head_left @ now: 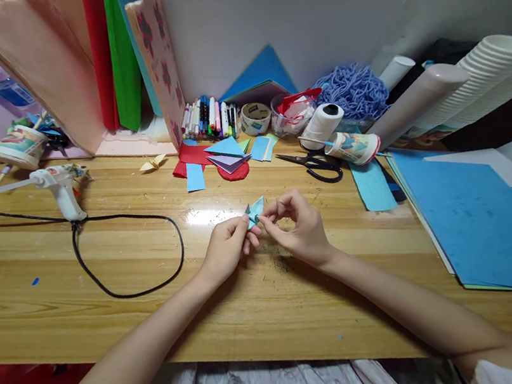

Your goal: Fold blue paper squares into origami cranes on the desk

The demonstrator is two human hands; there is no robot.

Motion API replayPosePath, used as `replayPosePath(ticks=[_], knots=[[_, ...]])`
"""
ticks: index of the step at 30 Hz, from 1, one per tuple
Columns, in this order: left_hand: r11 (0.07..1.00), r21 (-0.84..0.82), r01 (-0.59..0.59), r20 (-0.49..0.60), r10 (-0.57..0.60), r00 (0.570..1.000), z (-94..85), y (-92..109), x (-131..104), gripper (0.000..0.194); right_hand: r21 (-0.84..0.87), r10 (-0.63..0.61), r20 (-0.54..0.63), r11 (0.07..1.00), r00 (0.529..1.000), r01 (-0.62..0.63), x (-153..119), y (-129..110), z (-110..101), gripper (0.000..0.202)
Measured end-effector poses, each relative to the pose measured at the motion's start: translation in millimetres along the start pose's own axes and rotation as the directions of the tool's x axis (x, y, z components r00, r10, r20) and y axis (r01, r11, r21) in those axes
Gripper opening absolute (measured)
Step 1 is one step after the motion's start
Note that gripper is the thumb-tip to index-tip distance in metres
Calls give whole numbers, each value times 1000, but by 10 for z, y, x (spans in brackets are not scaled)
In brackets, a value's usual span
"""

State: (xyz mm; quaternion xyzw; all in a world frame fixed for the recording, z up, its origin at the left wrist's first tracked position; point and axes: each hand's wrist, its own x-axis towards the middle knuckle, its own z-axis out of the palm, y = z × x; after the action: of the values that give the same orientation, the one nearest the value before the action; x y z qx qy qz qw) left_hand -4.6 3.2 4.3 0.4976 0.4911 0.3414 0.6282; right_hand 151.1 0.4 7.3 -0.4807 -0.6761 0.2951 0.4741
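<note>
My left hand [228, 246] pinches the folded blue paper [255, 210] between thumb and fingers, and my right hand [302, 227] nips its right side with curled fingers; both forearms slant inward over the near edge of the wooden table [279, 317], the paper held above its middle; wood stretches between my hands and that edge; the black cord [180, 235] loops leftward; scissors [310, 162] lie just beyond my right hand.
</note>
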Motion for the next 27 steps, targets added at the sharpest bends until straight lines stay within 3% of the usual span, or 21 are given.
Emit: replayPosePath(ticks=[3,6,10,13,17,20,24,27], knots=[[1000,-1,1,-9,-1,1000,-72,9,42,40,59,59,79,996,995,-64,65,87,-17,15],[999,26,-31,10,31,999,-165,55,66,39,210,245,76,944,966,-256,157,181,-31,25],[996,85,41,152,-54,987,-230,80,82,42,338,367,328,815,871,-471,222,201,-31,30],[998,62,-18,173,7,985,-238,54,114,42,456,430,400,673,810,-582,224,156,-25,30],[991,22,-132,138,128,982,-232,20,155,42,600,511,469,414,721,-684,197,118,8,31],[988,-60,-143,113,149,982,-201,-4,148,46,664,538,523,230,661,-711,165,93,64,27],[953,-279,-115,85,144,986,-196,-29,143,48,724,507,538,132,674,-677,204,11,149,26],[932,-331,-146,11,159,987,-322,25,185,48,692,484,541,208,687,-692,362,-56,245,24]])
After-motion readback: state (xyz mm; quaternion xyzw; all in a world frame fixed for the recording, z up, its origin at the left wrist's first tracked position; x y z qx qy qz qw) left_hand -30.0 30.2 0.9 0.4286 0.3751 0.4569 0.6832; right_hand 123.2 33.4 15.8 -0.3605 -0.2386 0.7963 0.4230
